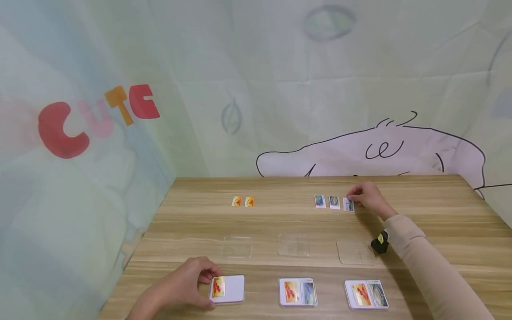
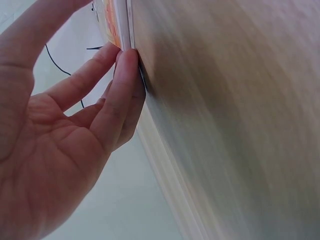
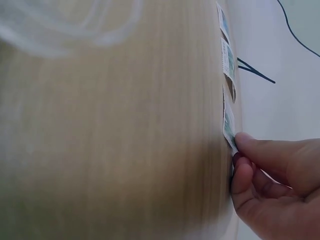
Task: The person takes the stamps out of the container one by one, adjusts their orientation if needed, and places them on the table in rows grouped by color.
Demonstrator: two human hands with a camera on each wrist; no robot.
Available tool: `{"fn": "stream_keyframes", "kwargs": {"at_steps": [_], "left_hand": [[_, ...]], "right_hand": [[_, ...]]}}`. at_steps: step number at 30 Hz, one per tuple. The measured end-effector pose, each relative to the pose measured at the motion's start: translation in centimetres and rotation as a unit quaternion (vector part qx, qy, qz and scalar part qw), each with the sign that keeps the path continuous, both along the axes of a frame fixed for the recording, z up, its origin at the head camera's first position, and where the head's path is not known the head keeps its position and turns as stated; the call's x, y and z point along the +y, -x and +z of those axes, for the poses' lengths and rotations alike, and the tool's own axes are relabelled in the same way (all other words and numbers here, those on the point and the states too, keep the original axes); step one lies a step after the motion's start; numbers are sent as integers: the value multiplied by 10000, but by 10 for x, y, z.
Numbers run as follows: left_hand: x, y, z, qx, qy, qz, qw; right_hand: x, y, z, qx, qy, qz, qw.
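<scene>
My left hand (image 1: 188, 281) grips the left side of a white card in a clear case (image 1: 235, 289), thumb at the near corner and fingers at the far one. An orange-red stamp (image 1: 218, 287) sits on that card's left half. In the left wrist view, the fingertips (image 2: 126, 62) press against the case's edge. At the back right, my right hand (image 1: 370, 198) pinches the right edge of a green-and-white postage stamp (image 1: 348, 205). Two more stamps lie left of it, a blue one (image 1: 320, 201) and a grey-green one (image 1: 334, 202). The right wrist view shows the pinched stamp (image 3: 228, 122) low against the tabletop.
Two orange stamps (image 1: 243, 202) lie at the back left. Three clear plastic covers, one in the middle (image 1: 294, 245), form a row. Two cased cards, a middle one (image 1: 298, 292) and a right one (image 1: 366, 294), each hold two stamps. A black object (image 1: 380, 242) is by the right sleeve.
</scene>
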State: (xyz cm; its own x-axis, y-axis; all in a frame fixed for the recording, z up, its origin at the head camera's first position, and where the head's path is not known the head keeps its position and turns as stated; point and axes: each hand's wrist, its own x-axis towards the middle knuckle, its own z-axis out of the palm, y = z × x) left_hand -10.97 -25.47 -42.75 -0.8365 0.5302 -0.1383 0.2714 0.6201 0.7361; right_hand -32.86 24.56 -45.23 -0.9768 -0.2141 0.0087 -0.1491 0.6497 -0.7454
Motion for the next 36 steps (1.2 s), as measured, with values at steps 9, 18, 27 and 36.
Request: {"fn": "stream_keyframes", "kwargs": {"at_steps": [9,18,27,36], "left_hand": [[-1,-2,-2,-96,-79,24,9999],[-1,-3,-4,-107,-71,64,9999],[-1,-3,-3,-134,-75,77,9999],[-1,0,-1,-88,-37,59,9999]], "right_hand": [[-1,-4,-1,143,21,54,9999],[1,-6,-1,236,160,79,9996],[2,-5,0,71,130,-20,9999],[3,-5,3,-187,131,-128,9997]]}}
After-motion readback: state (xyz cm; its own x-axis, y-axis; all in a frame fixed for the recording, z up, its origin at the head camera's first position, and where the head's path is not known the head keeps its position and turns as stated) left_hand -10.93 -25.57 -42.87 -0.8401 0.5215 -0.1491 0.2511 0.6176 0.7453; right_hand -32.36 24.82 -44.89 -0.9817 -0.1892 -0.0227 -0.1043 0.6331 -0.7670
